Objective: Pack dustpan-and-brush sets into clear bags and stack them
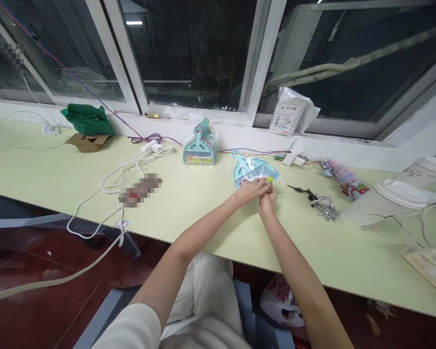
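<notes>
A light blue dustpan with its brush (247, 167), wrapped in clear plastic, is on the table in front of me, its handle pointing away. My left hand (253, 190) reaches across the lower edge of the package, fingers bent onto it. Close beside it, my right hand (266, 199) is closed at the package's lower right corner. The two hands meet there, and their fingertips are partly hidden. To the left, against the wall, a row of similar wrapped dustpan sets (199, 148) stands upright.
Keys (325, 206), a patterned wrapped bundle (343, 179) and lidded paper cups (370, 203) are at right. White cables (103, 184) spread over the left side, near a cardboard box (88, 142) and green bag (87, 119). A screwdriver (154, 116) lies by the window; a plastic packet (290, 112) leans there.
</notes>
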`<state>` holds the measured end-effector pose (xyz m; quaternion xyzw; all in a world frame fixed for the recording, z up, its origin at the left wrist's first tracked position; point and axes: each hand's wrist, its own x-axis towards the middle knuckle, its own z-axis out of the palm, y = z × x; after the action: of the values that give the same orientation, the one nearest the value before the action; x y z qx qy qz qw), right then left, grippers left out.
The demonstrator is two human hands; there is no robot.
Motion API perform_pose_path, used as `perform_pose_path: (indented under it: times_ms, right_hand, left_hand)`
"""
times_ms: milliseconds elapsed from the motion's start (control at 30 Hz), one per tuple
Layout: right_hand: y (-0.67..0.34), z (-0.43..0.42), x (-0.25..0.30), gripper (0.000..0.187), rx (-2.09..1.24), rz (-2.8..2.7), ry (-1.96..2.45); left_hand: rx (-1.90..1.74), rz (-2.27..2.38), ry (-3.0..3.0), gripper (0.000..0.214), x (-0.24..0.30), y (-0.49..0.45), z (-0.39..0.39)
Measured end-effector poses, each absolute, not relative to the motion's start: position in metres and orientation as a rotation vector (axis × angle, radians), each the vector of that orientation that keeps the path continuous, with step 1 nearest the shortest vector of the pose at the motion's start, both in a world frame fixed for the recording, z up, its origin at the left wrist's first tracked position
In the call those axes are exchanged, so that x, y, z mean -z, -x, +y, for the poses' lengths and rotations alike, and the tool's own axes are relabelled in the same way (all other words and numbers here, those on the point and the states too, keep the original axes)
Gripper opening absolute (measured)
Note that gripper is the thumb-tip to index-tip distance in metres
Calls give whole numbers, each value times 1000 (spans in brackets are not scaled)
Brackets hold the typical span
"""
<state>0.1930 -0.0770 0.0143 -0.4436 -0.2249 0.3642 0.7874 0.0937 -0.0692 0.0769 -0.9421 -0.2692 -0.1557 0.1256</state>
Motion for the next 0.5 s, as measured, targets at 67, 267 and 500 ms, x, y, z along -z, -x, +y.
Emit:
perform_pose_path:
  times_ms: [67,267,500]
  right_hand:
    - [-195,-77,-15,40,-799,-470,935]
    - [-194,-80,-19,46,-855,-474,883]
    - [-196,-82,-19,47,-873,-444,869]
  left_hand:
    - [530,-821,2705,55,-77,-88,-70]
    - [804,-993,2762,53,-55,-79,-62]
    - [1666,-1098,2943,54,-36,-77,-73]
